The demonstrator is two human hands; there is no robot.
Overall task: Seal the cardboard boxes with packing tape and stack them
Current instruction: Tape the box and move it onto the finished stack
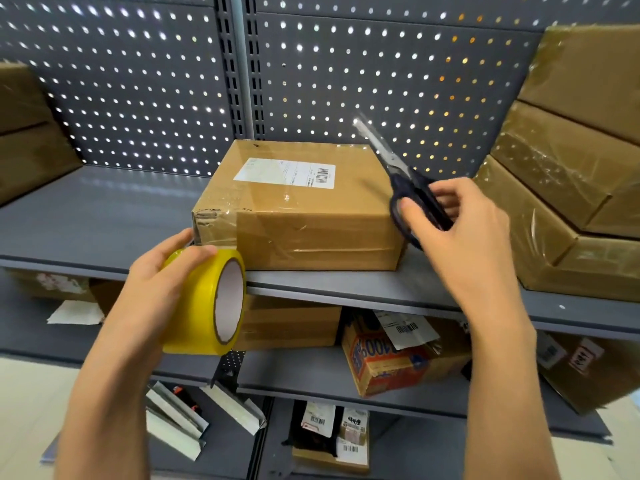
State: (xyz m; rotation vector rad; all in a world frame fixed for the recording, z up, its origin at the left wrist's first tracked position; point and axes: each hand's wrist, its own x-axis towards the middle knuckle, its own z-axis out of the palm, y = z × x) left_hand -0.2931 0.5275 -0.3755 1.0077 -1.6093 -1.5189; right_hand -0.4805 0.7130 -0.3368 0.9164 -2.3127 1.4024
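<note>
Yellow tape roll [204, 301] sits in the left hand [162, 271], fingers curled over its rim, just in front of the shelf [104, 216] edge. The right hand [460, 230] grips dark-handled scissors [401, 181], blades pointing up and away beside the box [298, 206]. That box rests on the shelf, shiny tape already across its top and front. No free tape end can be made out. To finish cleanly, the person would likely press every strip flat before lifting the box onto the stack [568, 161] at right.

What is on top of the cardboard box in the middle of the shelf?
On the cardboard box lie a white shipping label with a barcode and clear tape; nothing else rests there. The scissors cover its far right corner.
</note>
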